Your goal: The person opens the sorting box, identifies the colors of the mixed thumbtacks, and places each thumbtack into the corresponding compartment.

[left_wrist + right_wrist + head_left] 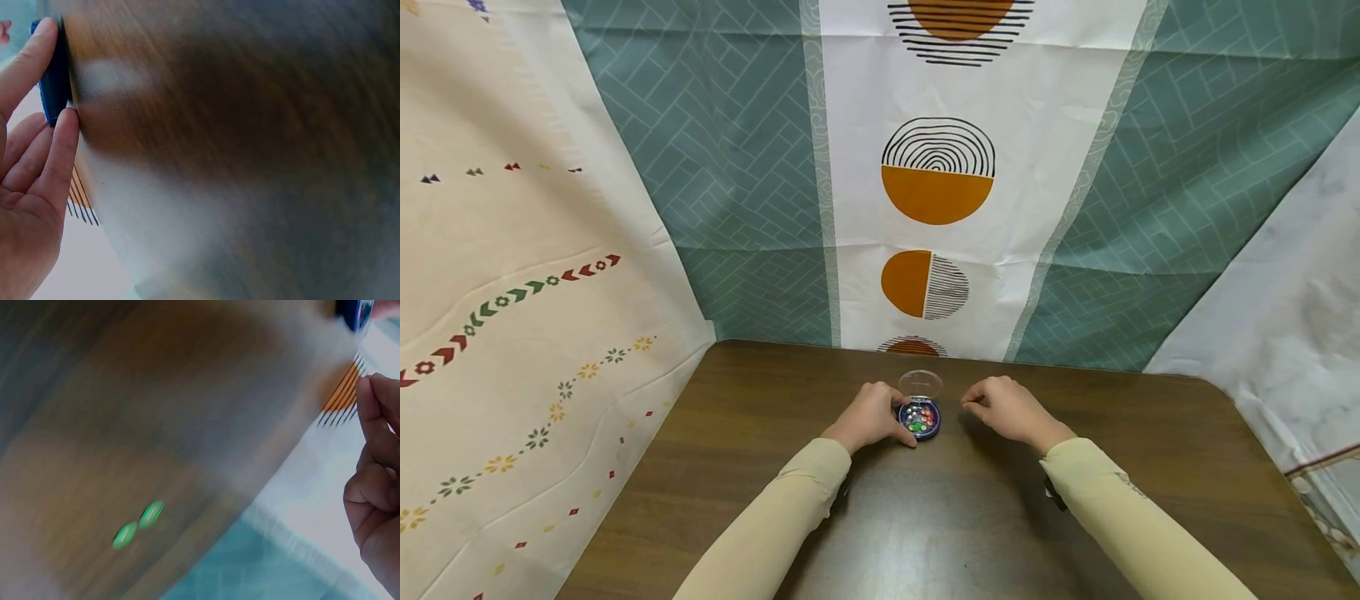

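Observation:
A small round blue case stands on the table with its clear hinged lid raised at the back. Inside lie several tiny colourful pieces, among them red, green and white ones. My left hand holds the case from its left side, thumb at the front and fingers behind; the left wrist view shows the blue side wall between them. To the right of the case, apart from it, hovers my right hand. Its thumb and forefinger tips meet, and nothing shows between them.
The brown wooden table ends at a patterned curtain at the back. More printed cloth hangs along the left side, and a white marbled cloth at the right. Two green oval spots show on the tabletop.

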A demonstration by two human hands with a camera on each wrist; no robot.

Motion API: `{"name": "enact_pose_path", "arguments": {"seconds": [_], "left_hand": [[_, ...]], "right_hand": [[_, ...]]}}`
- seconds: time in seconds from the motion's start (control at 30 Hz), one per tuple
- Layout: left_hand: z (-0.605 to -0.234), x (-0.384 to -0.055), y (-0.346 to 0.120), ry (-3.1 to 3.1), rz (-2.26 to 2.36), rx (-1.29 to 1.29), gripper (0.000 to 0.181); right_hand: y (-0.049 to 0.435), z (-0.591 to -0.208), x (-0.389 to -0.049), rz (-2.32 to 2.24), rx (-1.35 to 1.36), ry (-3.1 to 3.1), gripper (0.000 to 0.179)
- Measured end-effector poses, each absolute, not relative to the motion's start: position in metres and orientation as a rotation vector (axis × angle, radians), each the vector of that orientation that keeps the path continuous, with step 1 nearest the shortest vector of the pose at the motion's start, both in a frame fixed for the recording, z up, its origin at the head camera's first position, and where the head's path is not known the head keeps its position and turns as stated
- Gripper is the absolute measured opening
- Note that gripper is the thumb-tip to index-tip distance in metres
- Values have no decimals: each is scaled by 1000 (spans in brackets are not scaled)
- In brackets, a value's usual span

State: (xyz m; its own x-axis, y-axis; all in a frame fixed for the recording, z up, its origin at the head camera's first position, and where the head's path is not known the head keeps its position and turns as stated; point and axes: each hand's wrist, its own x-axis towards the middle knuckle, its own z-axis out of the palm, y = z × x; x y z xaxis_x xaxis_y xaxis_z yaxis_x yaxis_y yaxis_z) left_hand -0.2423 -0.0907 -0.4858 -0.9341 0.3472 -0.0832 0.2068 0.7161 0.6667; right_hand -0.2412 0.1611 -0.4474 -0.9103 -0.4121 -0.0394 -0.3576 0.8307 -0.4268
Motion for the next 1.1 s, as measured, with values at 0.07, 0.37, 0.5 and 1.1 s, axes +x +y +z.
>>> {"name": "enact_pose_path", "arguments": {"seconds": [0.07,0.37,0.5,1.1], "left_hand": [[-485,-243,-91,2719,1020,443,72],[-490,-245,-89,2730,1001,466,73],[-491,-245,-90,2722,1020,453,74],[-487,-246,-89,2755,986,471,74]], "right_hand": [[175,-444,-241,-616,-584,2891,15],[249,-447,-231,-607,-451,2917,19],[275,-448,-228,-572,-441,2940,18],[303,-461,-221,-532,-403,2877,10]]}}
